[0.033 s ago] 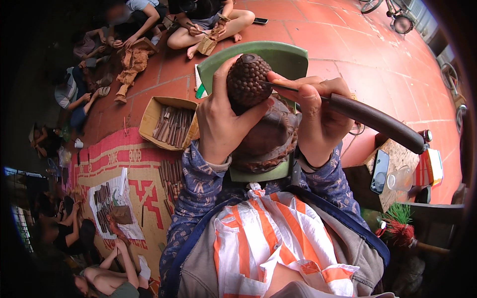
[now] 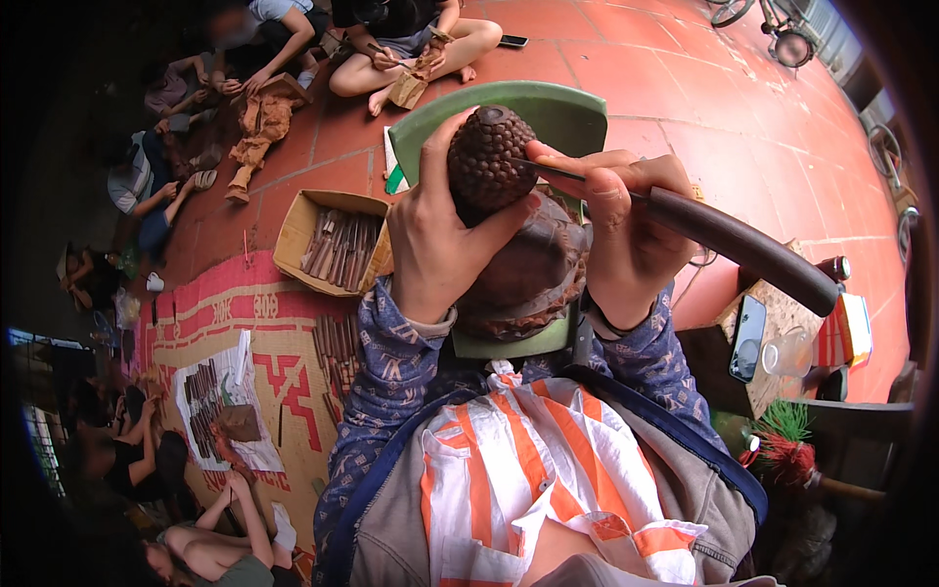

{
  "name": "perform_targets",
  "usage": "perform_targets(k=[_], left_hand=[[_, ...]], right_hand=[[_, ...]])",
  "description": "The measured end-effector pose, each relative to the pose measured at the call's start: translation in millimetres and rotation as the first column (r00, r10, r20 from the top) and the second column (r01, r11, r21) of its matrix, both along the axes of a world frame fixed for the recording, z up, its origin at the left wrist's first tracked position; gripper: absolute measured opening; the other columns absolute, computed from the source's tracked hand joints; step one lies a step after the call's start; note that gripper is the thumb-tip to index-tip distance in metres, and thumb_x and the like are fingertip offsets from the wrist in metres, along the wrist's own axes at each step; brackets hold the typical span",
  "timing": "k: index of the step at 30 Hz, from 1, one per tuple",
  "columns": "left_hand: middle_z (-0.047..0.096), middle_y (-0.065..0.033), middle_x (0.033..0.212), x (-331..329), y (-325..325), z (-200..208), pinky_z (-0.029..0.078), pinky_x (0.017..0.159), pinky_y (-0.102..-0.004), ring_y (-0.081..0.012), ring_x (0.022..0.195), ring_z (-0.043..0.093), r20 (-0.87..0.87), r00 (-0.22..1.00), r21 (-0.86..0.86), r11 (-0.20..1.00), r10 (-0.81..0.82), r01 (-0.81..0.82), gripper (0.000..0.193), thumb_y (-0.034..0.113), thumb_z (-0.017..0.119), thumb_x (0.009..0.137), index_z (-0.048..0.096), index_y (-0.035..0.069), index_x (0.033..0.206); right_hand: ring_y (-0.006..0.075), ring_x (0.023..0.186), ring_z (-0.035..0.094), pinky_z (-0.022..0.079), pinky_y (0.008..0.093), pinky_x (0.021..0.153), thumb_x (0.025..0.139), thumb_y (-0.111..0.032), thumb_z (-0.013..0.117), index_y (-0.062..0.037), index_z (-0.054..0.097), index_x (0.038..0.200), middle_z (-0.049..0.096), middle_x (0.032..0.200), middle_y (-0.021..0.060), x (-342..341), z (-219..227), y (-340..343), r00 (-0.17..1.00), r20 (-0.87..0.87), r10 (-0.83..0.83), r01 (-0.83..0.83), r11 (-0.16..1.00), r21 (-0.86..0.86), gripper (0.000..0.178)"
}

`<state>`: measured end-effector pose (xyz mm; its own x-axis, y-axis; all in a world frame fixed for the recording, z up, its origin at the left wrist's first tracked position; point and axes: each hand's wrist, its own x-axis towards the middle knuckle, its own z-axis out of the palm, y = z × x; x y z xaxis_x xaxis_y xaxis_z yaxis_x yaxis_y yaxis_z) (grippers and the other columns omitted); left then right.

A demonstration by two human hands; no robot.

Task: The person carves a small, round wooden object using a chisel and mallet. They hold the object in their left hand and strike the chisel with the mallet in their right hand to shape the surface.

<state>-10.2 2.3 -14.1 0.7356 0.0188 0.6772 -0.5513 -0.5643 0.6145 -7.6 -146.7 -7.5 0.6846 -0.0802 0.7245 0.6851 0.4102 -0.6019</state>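
A dark brown wooden carving (image 2: 523, 264) stands between my forearms, its knobbly head covered in rows of small round bumps. My left hand (image 2: 430, 215) wraps round the back and side of that head, thumb along its lower edge. In my right hand (image 2: 636, 220) is a carving tool (image 2: 738, 240) with a thin metal blade and a long, curved dark handle pointing away to the right. The blade tip touches the bumps on the head's right side, with my right fingertips close beside it. The carving's lower part is partly hidden by my hands.
Behind the carving curves a green plastic seat (image 2: 567, 122). A cardboard box (image 2: 293, 240) of carving tools sits to the left, near more tools on a patterned mat (image 2: 303, 367). To the right, a wooden block (image 2: 724, 342) bears a phone (image 2: 747, 338). Several people work on the left.
The far end of the carving tool's handle has dipped very slightly. My left hand and the carving look unchanged.
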Motion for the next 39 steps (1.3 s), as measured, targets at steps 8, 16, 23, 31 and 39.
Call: perform_targets(k=[8, 16, 23, 31, 39], left_hand=[[0.067, -0.0186, 0.1, -1, 1, -2, 0.056, 0.071, -0.0415, -0.036, 0.087, 0.069, 0.009, 1.0, 0.032, 0.999, 0.02, -0.021, 0.075, 0.035, 0.081, 0.072, 0.043, 0.006, 0.131], [0.067, -0.0191, 0.099, -1, -4, -1, 0.056, 0.071, -0.0415, -0.0365, 0.087, 0.068, 0.045, 0.998, 0.021, 0.999, 0.046, -0.047, 0.075, 0.033, 0.081, 0.073, 0.042, 0.006, 0.131], [0.067, -0.019, 0.1, 1, 1, -2, 0.056, 0.073, -0.0411, -0.036, 0.09, 0.068, 0.057, 0.998, 0.021, 1.0, 0.012, -0.013, 0.074, 0.034, 0.081, 0.073, 0.044, 0.005, 0.13], [0.066, -0.0194, 0.104, -1, 2, -3, 0.056, 0.072, -0.0406, -0.0347, 0.09, 0.069, 0.017, 1.0, 0.036, 0.999, 0.014, -0.015, 0.076, 0.035, 0.081, 0.073, 0.043, 0.004, 0.131], [0.066, -0.0187, 0.106, -2, 1, 0, 0.056, 0.072, -0.0409, -0.0356, 0.089, 0.069, 0.007, 1.0, 0.042, 0.999, 0.022, -0.022, 0.076, 0.03, 0.082, 0.071, 0.043, 0.005, 0.131]], right_hand=[[0.0234, 0.093, 0.069, 0.054, 0.0318, 0.081, 0.085, 0.0, 0.069, 0.0021, 0.058, 0.087, 0.069, 0.091, 0.0169, -1, 12, -4, 0.965, 0.183, -0.189, 0.234, 0.935, -0.266, 0.011], [0.0227, 0.091, 0.07, 0.056, 0.0309, 0.073, 0.087, 0.001, 0.065, 0.0033, 0.061, 0.084, 0.069, 0.089, 0.0147, -3, 6, 12, 0.961, 0.042, -0.273, 0.276, 0.953, -0.124, 0.005], [0.0304, 0.085, 0.07, 0.059, 0.0335, 0.069, 0.095, -0.005, 0.055, 0.0042, 0.052, 0.087, 0.063, 0.082, 0.0121, 5, 9, -11, 0.942, -0.231, 0.242, -0.215, 0.967, 0.137, 0.013], [0.026, 0.088, 0.069, 0.058, 0.0348, 0.08, 0.093, -0.002, 0.057, 0.0069, 0.053, 0.094, 0.064, 0.087, 0.0123, -4, 15, -18, 0.983, -0.179, 0.029, -0.035, 0.999, -0.032, 0.01], [0.0231, 0.096, 0.067, 0.054, 0.0335, 0.086, 0.089, -0.001, 0.064, 0.0055, 0.053, 0.095, 0.067, 0.092, 0.0177, 22, 26, -26, 0.967, -0.05, 0.251, -0.256, 0.946, -0.198, 0.014]])
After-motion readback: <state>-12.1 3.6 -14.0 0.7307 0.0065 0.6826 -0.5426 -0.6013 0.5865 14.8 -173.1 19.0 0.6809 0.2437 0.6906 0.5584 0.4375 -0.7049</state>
